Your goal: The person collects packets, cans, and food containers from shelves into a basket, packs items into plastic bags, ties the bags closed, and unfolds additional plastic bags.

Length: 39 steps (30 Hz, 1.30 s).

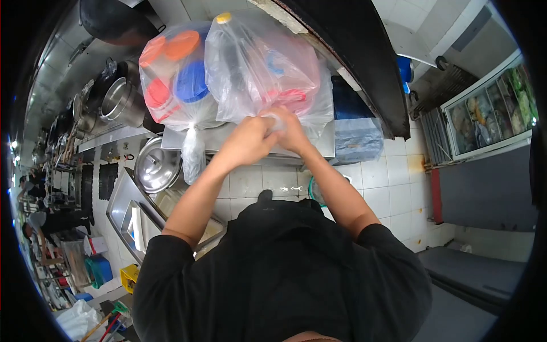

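A clear plastic bag stands on a metal table in front of me. Through its film show a yellow cap and pink and red shapes, too veiled to name. My left hand and my right hand meet at the bag's near side, fingers closed on its gathered plastic. The exact grip is partly hidden behind the fingers. To the left, touching it, sits a second clear plastic bag with its neck knotted. Containers with orange, blue and red lids are inside that one.
Metal pots line the counter at left. Below them are a large steel lid and a steel tray. A dark slanted panel rises at right, near a glass-doored fridge. Another person is at far left.
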Available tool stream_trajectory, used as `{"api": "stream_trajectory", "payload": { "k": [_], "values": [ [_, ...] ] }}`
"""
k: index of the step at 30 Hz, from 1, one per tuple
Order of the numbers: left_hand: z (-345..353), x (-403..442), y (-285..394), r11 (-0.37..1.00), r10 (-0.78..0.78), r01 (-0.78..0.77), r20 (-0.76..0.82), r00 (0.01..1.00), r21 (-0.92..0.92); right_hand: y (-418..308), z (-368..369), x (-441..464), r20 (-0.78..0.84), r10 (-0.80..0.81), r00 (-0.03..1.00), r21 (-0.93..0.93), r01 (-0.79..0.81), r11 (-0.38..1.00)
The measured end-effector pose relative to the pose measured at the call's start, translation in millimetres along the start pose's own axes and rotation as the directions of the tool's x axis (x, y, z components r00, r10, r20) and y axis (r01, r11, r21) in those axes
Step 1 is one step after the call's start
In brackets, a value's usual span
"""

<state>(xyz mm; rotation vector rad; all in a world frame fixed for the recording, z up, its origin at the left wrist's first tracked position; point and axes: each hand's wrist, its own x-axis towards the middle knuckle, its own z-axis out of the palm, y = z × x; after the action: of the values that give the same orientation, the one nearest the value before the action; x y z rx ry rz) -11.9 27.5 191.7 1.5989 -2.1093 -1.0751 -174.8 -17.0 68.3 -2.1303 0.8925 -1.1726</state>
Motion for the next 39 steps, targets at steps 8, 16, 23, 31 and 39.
{"api": "stream_trajectory", "payload": {
  "k": [8, 16, 23, 31, 39],
  "values": [
    [-6, 23, -82, 0.624, 0.701, -0.425, -0.230, 0.675, 0.655, -24, -21, -17, 0.007, 0.249, 0.969, 0.496, -0.219, 0.840],
    [2, 16, -41, 0.947, 0.260, -0.318, -0.469, 0.844, -0.048, -66, -21, 43, -0.210, -0.134, 0.968, -0.016, 0.134, 0.991],
    [-48, 16, -49, 0.714, 0.416, -0.648, -0.582, 0.698, -0.266, -45, -40, 67, 0.052, -0.042, 0.998, 0.265, 0.027, 0.964],
    [-32, 132, -103, 0.714, 0.698, -0.699, -0.113, 0.707, 0.035, -88, -58, 87, -0.072, -0.050, 0.996, -0.153, 0.039, 0.987],
    [-25, 112, -73, 0.599, 0.777, -0.801, -0.225, 0.589, -0.028, -70, -111, 13, 0.095, -0.017, 0.995, -0.503, 0.062, 0.862]
  ]
}}
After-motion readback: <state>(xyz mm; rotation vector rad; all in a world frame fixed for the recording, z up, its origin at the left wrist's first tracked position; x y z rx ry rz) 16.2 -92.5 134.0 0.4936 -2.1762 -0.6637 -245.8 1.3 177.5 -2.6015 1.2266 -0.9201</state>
